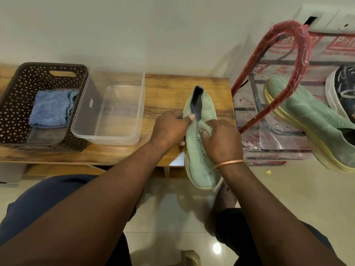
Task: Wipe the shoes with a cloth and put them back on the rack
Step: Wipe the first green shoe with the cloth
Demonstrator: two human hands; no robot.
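Observation:
A pale green knit shoe with a yellowish sole is held over the right end of the wooden table, heel opening away from me. My left hand grips its left side, thumb at the collar. My right hand pinches a bunched greenish cloth against the shoe's upper. The matching green shoe lies on the rack at right, beside a dark shoe with a white sole. A folded blue cloth lies in the brown basket.
A clear plastic tub stands on the table between the basket and the shoe. The rack has a red wrapped frame and plastic sheeting. Pale floor tiles lie below, with my knees and a bare foot under the shoe.

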